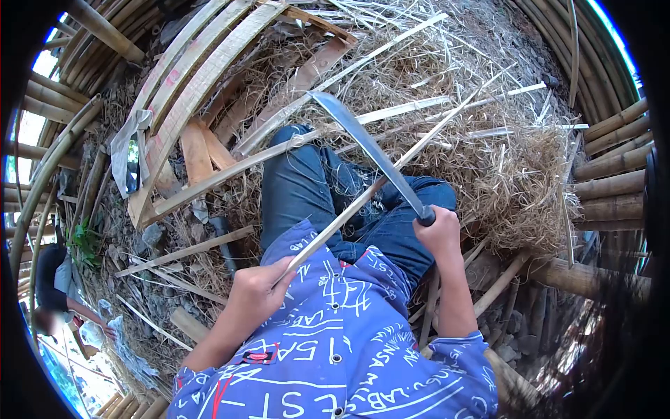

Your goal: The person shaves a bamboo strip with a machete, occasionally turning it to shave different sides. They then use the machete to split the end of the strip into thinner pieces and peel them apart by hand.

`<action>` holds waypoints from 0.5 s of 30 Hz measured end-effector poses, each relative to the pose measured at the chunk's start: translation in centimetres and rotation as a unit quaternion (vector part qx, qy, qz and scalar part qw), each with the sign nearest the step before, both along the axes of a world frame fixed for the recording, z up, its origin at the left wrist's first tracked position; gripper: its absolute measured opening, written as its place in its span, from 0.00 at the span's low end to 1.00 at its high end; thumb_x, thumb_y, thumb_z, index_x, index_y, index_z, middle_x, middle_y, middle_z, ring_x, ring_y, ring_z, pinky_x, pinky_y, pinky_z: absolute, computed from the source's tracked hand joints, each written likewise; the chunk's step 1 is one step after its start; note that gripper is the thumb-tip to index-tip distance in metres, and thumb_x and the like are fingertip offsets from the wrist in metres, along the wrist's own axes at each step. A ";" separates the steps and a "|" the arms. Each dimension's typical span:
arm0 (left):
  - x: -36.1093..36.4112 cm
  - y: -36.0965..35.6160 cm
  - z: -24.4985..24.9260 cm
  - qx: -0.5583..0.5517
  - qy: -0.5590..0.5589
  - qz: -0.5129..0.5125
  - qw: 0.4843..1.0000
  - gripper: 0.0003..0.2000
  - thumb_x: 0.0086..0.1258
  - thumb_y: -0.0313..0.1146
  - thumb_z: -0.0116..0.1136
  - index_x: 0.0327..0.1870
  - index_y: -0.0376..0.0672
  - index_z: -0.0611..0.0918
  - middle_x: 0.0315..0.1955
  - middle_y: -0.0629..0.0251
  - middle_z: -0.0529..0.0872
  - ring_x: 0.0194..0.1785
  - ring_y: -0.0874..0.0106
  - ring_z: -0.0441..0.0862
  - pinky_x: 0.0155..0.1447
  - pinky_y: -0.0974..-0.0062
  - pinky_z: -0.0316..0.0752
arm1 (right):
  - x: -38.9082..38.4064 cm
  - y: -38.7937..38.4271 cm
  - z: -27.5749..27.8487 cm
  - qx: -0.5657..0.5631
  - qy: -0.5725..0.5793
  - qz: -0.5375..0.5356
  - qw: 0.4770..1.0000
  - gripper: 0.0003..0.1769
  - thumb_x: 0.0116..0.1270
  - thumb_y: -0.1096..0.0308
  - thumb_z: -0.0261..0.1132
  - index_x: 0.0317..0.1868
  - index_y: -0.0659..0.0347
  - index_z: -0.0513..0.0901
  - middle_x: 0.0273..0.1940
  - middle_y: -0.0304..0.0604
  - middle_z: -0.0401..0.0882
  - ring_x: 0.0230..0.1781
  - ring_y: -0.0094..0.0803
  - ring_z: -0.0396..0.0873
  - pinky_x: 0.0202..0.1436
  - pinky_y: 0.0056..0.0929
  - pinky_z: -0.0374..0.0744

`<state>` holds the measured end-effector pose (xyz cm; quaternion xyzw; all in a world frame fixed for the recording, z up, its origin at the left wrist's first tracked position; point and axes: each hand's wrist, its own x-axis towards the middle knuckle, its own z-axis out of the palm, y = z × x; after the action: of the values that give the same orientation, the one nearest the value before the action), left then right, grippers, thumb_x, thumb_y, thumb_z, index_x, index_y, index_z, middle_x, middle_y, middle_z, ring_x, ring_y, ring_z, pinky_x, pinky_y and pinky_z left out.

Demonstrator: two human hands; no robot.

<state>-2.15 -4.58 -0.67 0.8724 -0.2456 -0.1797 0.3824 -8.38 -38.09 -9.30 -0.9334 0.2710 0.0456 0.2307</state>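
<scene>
My left hand (262, 292) is closed around the near end of a long, thin bamboo strip (340, 219), which slants up and away to the right across my lap. In my right hand (441, 237) is the dark handle of a machete (357, 133). Its long blade, curved at the tip, points forward and left and crosses the strip above my knees. Curled shavings lie on my jeans (296, 188) around the crossing. Another pale strip (241, 166) rests across my left leg.
A heap of shavings (516, 181) spreads ahead and right. Curved wooden slats (202, 77) lean at the front left. A dark tool handle (223, 244) lies beside my left leg. Bamboo poles (614, 185) stack at right; another person (54, 283) is at far left.
</scene>
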 end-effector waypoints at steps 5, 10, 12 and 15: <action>1.2 0.3 0.5 -0.001 -0.074 -0.001 0.997 0.12 0.60 0.22 0.64 0.46 0.33 0.84 0.25 0.51 0.84 0.26 0.59 0.84 0.30 0.67 0.77 | 0.6 3.1 1.9 0.043 -0.030 -0.006 0.999 0.12 0.51 0.61 0.68 0.28 0.62 0.81 0.26 0.58 0.82 0.33 0.57 0.82 0.40 0.50 0.80; 1.2 1.0 1.5 -0.001 -0.122 -0.035 0.992 0.13 0.60 0.21 0.65 0.46 0.32 0.84 0.25 0.51 0.85 0.26 0.59 0.85 0.30 0.67 0.78 | 1.2 3.9 3.3 0.017 -0.062 0.087 0.994 0.11 0.51 0.62 0.68 0.26 0.61 0.80 0.25 0.57 0.81 0.32 0.57 0.81 0.39 0.49 0.79; 1.2 1.6 1.6 0.012 -0.116 -0.033 0.993 0.13 0.59 0.21 0.65 0.47 0.32 0.84 0.25 0.51 0.85 0.26 0.59 0.85 0.30 0.67 0.78 | 1.5 1.5 1.6 -0.012 -0.071 0.019 0.997 0.11 0.52 0.62 0.67 0.25 0.62 0.80 0.25 0.57 0.81 0.31 0.58 0.81 0.38 0.50 0.79; 0.9 2.0 1.1 0.018 -0.088 -0.008 0.996 0.14 0.59 0.20 0.64 0.47 0.32 0.84 0.27 0.50 0.85 0.27 0.59 0.85 0.30 0.67 0.79 | 2.5 -1.8 -0.7 -0.007 -0.075 -0.090 0.993 0.11 0.52 0.63 0.67 0.24 0.64 0.79 0.24 0.58 0.80 0.32 0.58 0.81 0.37 0.50 0.79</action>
<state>-1.25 -2.61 0.45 0.8896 -0.2820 -0.1101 0.3420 -5.91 -39.85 -9.95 -0.9074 0.3366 -0.0470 0.2473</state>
